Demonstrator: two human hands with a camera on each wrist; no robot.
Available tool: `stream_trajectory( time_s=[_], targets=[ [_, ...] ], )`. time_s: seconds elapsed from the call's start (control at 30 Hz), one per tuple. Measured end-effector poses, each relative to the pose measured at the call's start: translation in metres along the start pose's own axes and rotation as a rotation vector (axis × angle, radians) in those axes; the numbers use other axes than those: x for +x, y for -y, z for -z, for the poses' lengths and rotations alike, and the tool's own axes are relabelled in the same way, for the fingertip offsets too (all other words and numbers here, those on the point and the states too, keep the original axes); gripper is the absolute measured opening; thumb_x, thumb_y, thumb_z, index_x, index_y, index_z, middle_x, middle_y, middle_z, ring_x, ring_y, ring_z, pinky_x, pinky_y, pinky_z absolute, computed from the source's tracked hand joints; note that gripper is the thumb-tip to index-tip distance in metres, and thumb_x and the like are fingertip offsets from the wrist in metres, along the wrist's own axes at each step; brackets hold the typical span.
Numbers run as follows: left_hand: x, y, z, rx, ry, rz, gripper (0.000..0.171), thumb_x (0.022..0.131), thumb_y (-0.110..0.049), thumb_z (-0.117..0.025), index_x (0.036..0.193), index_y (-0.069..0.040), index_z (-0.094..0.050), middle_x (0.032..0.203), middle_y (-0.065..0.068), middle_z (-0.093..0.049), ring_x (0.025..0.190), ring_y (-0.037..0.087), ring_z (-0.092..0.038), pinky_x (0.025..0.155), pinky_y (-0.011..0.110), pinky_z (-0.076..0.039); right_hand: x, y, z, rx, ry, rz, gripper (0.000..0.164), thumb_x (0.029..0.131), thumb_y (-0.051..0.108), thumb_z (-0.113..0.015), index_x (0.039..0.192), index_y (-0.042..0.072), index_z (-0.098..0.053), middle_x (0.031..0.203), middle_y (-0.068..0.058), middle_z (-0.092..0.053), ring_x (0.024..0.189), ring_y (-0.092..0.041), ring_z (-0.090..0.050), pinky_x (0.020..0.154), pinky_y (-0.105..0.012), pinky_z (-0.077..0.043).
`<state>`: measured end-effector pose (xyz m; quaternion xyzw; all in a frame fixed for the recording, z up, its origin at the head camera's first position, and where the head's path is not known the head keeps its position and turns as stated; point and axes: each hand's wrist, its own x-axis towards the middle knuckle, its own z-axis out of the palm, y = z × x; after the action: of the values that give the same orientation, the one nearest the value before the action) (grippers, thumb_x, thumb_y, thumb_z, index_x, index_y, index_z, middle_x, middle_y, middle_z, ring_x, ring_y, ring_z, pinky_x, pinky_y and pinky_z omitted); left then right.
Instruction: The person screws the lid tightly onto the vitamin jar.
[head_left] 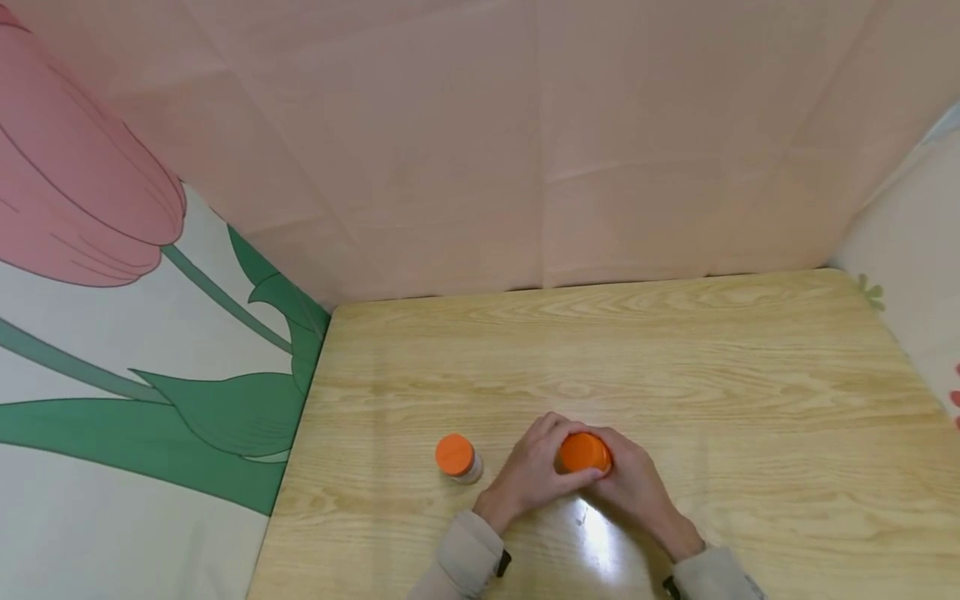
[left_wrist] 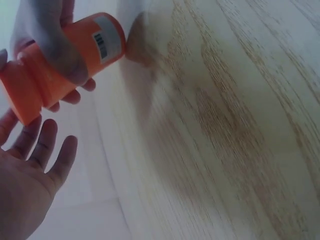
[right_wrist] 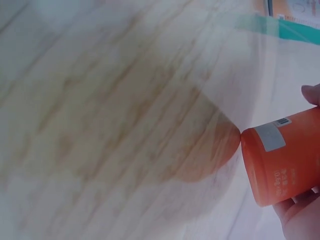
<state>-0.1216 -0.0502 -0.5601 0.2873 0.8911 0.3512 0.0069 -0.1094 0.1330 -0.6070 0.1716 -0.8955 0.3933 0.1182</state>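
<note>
Both hands are on an orange bottle [head_left: 585,452] with an orange cap [left_wrist: 20,92]. My left hand [head_left: 534,467] has its thumb and index finger at the cap, while its other fingers spread apart. Around the bottle's body, my right hand [head_left: 630,475] curls its fingers. The bottle leans in both wrist views, its base edge [right_wrist: 257,167] right at the shiny tabletop. A white label with a barcode [left_wrist: 102,46] shows near the base. To the left of the hands stands a second, smaller-looking bottle with a pale body [head_left: 473,471] and an orange lid [head_left: 454,455].
The wood-grain table [head_left: 675,350] runs up to a pink cloth wall [head_left: 450,167] at the back. On the left hangs a sheet with a large tulip print [head_left: 82,175]. A white sheet [head_left: 915,250] borders the right side.
</note>
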Motion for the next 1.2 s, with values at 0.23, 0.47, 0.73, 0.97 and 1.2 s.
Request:
stream_trajectory(
  time_s=[0.23, 0.47, 0.73, 0.97, 1.2],
  targets=[
    [-0.0014, 0.0030, 0.0032, -0.003, 0.025, -0.096, 0.051, 0.090, -0.040, -0.071, 0.135, -0.021, -0.057, 0.122, -0.002, -0.056, 0.109, 0.009, -0.053, 0.092, 0.011, -0.045, 0.0003, -0.0002, 0.0023, 0.024, 0.045, -0.006, 0.059, 0.063, 0.011, -0.090, 0.115, 0.005, -0.065, 0.102, -0.007, -0.073, 0.087, -0.019, -0.068, 0.073, -0.035, -0.057],
    [-0.0026, 0.0035, 0.0040, 0.013, 0.030, -0.117, 0.057, 0.090, -0.038, -0.071, 0.141, -0.020, -0.052, 0.126, 0.000, -0.055, 0.113, 0.010, -0.053, 0.094, 0.014, -0.046, 0.0010, 0.0015, 0.0044, -0.020, 0.059, -0.001, 0.058, 0.061, 0.012, -0.090, 0.113, 0.006, -0.065, 0.100, -0.006, -0.072, 0.084, -0.016, -0.066, 0.071, -0.033, -0.056],
    [-0.0008, -0.0014, 0.0004, 0.071, 0.021, 0.144, 0.066, 0.089, -0.066, -0.057, 0.136, -0.021, -0.053, 0.125, -0.003, -0.061, 0.107, 0.009, -0.057, 0.091, 0.028, -0.050, 0.0023, 0.0031, 0.0042, -0.145, -0.048, 0.147, 0.062, 0.056, 0.018, -0.091, 0.111, 0.003, -0.066, 0.100, -0.010, -0.072, 0.086, -0.024, -0.068, 0.070, -0.042, -0.058],
    [0.0000, -0.0037, 0.0017, 0.055, 0.039, 0.185, 0.055, 0.088, -0.066, -0.059, 0.121, -0.023, -0.057, 0.118, -0.009, -0.063, 0.098, 0.004, -0.057, 0.081, 0.019, -0.045, 0.0021, 0.0037, 0.0034, -0.163, -0.052, 0.116, 0.061, 0.058, 0.019, -0.091, 0.112, 0.003, -0.067, 0.101, -0.010, -0.072, 0.087, -0.024, -0.068, 0.070, -0.042, -0.058],
    [-0.0006, -0.0012, 0.0046, 0.082, 0.032, 0.032, 0.051, 0.090, -0.052, -0.066, 0.130, -0.022, -0.059, 0.121, -0.007, -0.062, 0.107, 0.006, -0.056, 0.088, 0.016, -0.046, 0.0018, 0.0066, 0.0048, -0.129, 0.007, 0.027, 0.063, 0.058, 0.016, -0.093, 0.113, 0.003, -0.066, 0.102, -0.010, -0.072, 0.090, -0.024, -0.069, 0.076, -0.044, -0.058]
  ],
)
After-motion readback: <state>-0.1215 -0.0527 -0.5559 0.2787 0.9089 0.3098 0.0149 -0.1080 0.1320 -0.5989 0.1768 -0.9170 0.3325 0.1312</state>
